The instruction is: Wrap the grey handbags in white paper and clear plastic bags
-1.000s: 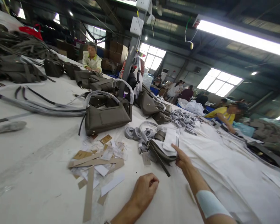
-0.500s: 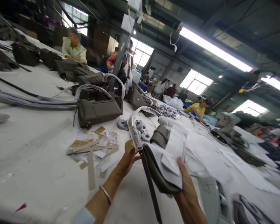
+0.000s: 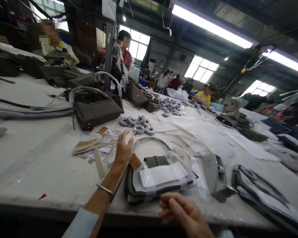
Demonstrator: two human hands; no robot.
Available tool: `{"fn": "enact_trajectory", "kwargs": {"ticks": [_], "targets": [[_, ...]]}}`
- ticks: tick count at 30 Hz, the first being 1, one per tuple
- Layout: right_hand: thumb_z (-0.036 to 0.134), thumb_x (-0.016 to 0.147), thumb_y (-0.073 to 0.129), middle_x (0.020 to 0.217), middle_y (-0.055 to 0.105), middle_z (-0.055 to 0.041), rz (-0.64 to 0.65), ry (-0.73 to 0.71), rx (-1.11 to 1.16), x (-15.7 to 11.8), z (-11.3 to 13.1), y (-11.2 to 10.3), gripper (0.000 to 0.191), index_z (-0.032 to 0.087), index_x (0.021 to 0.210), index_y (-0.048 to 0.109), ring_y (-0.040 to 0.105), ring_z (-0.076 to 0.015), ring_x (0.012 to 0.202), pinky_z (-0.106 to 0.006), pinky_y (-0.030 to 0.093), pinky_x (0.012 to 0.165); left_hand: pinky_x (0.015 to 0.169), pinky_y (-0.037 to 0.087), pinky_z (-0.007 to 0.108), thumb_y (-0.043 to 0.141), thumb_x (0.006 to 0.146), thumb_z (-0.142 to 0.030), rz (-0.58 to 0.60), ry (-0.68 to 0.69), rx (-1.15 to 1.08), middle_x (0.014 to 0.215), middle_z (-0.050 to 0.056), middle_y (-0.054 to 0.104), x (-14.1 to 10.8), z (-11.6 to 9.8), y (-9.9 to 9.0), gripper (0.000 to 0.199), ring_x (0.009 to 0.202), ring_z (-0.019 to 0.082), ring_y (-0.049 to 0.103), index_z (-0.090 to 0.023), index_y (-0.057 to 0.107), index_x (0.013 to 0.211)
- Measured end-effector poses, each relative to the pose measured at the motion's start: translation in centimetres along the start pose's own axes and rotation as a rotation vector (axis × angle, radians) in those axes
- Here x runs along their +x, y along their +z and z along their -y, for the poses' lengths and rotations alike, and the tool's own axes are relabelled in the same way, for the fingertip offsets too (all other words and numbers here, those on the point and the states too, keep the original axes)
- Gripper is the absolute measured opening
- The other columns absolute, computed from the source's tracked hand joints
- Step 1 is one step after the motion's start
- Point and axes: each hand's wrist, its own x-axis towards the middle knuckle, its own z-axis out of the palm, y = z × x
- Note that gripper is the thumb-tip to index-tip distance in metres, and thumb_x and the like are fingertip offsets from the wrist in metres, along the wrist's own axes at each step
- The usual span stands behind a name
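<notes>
A dark grey-green handbag (image 3: 156, 161) lies on the table with white paper (image 3: 161, 175) across its front and an arched, plastic-wrapped handle (image 3: 154, 140) behind. At its left corner hangs a brown tag (image 3: 134, 162). My left hand (image 3: 124, 148) is open, fingers stretched forward, just left of the tag and above the edge of a pile of card strips (image 3: 94, 147). Beyond its fingertips sit several coiled grey straps (image 3: 139, 129). My right hand (image 3: 180, 211), slightly blurred, is curled closed before the bag's front edge, with nothing visible in it.
A grey tape dispenser (image 3: 212, 175) stands right of the bag, beside another wrapped bag (image 3: 260, 191). Another handbag (image 3: 96, 112) stands at left, near a metal post (image 3: 109, 56). More strap coils (image 3: 170, 105) and white sheets (image 3: 203, 132) spread behind. Co-workers (image 3: 202, 97) work farther back.
The handbag, earlier held up tilted between both hands, now lies on the table. Both hands have let go of it. The right hand has drawn back toward me and curled; the view has shifted.
</notes>
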Motion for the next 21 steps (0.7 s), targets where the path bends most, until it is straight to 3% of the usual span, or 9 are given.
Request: {"fn": "enact_trajectory", "kwargs": {"ticks": [2,4,6,8,11,14,18,21], "targets": [[0.059,0.079,0.069,0.105,0.073,-0.0117,-0.044,-0.231,-0.263,1.9,5.2,-1.8,0.05,0.019,0.108,0.072,0.07,-0.0259,0.091,-0.039,0.054,0.087,0.118,0.026,0.044,0.055,0.089,-0.035,0.241,0.244,0.256,0.136,0.007,0.056,-2.1,-1.7,0.1,0.035,0.136,0.025,0.041,-0.021,0.06,0.121],[0.058,0.085,0.062,0.121,0.068,-0.0109,-0.107,-0.475,-0.498,4.7,8.5,-3.4,0.052,0.022,0.122,0.067,0.063,-0.0286,0.111,-0.043,0.046,0.102,0.117,0.027,0.047,0.051,0.093,-0.045,0.492,0.493,0.582,0.142,0.01,0.052,-4.9,-2.3,0.5,0.046,0.139,0.026,0.039,-0.02,0.054,0.131],[0.055,0.091,0.053,0.142,0.054,-0.0096,-0.096,-0.664,-0.784,7.5,8.5,-4.6,0.057,0.024,0.138,0.054,0.047,-0.0291,0.133,-0.047,0.031,0.115,0.116,0.025,0.052,0.054,0.09,-0.054,0.67,0.611,0.824,0.15,0.013,0.043,-7.8,-1.6,0.9,0.063,0.143,0.03,0.032,-0.019,0.044,0.142],[0.052,0.093,0.048,0.152,0.042,-0.009,-0.014,-0.749,-1.086,9.4,5.8,-5.4,0.06,0.023,0.146,0.044,0.033,-0.0287,0.142,-0.051,0.019,0.119,0.114,0.026,0.057,0.058,0.084,-0.063,0.818,0.635,0.966,0.151,0.016,0.042,-10.2,0.1,0.9,0.078,0.142,0.034,0.032,-0.018,0.04,0.145],[0.05,0.096,0.045,0.154,0.038,-0.0094,0.092,-0.69,-1.402,10.3,0.3,-6.0,0.059,0.022,0.148,0.04,0.028,-0.0291,0.145,-0.054,0.016,0.119,0.113,0.026,0.059,0.061,0.081,-0.065,0.861,0.617,1.065,0.152,0.015,0.039,-12.2,2.5,0.4,0.082,0.142,0.036,0.033,-0.023,0.037,0.147],[0.051,0.097,0.042,0.156,0.034,-0.008,0.086,-0.635,-1.48,10.1,-2.2,-6.5,0.059,0.023,0.15,0.037,0.023,-0.0285,0.146,-0.055,0.016,0.119,0.114,0.023,0.06,0.06,0.083,-0.063,0.853,0.64,1.095,0.155,0.011,0.036,-12.4,3.4,0.0,0.079,0.143,0.035,0.03,-0.03,0.033,0.149],[0.051,0.099,0.038,0.154,0.037,-0.0083,0.182,-0.583,-1.408,10.9,0.2,-7.2,0.058,0.022,0.149,0.039,0.029,-0.0265,0.145,-0.052,0.02,0.119,0.114,0.024,0.059,0.059,0.085,-0.06,0.859,0.664,1.118,0.154,0.008,0.038,-12.1,3.1,0.0,0.076,0.144,0.034,0.029,-0.033,0.031,0.15],[0.045,0.101,0.036,0.148,0.047,-0.012,0.109,-0.563,-1.391,12.7,2.1,-7.8,0.052,0.018,0.144,0.046,0.035,-0.0271,0.142,-0.051,0.021,0.118,0.114,0.023,0.06,0.061,0.084,-0.062,0.859,0.675,1.12,0.153,0.008,0.04,-12.1,2.8,0.0,0.076,0.143,0.034,0.031,-0.035,0.032,0.149]]}}
